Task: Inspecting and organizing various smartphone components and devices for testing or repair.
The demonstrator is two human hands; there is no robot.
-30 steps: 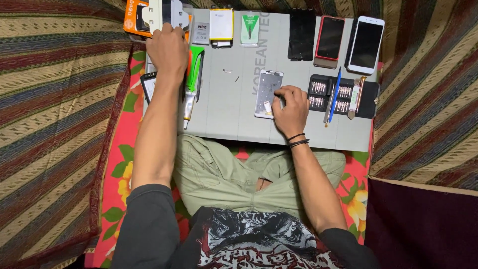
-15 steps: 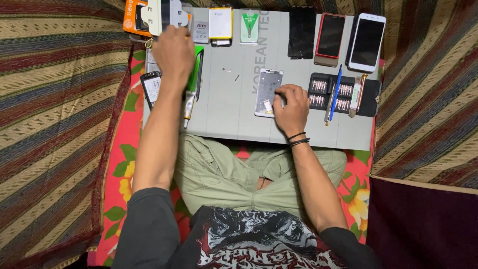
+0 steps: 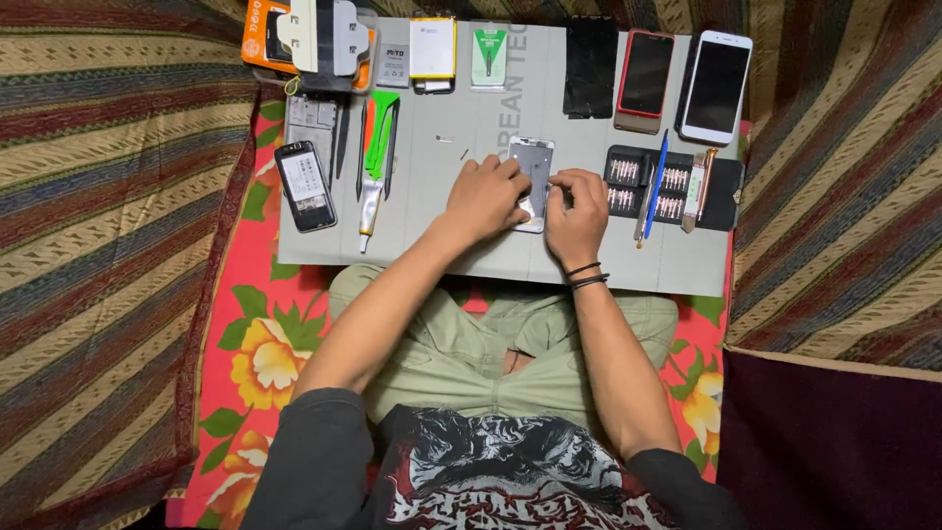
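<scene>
The left hand (image 3: 484, 199) has moved from the top-left tools to the opened silver phone frame (image 3: 533, 169); with the right hand (image 3: 576, 208), both grips now grasp it on the grey counter (image 3: 432, 240).

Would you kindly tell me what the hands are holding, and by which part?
Both hands, left hand and right hand, grip the opened phone frame at its near end, flat on the mat.
</scene>
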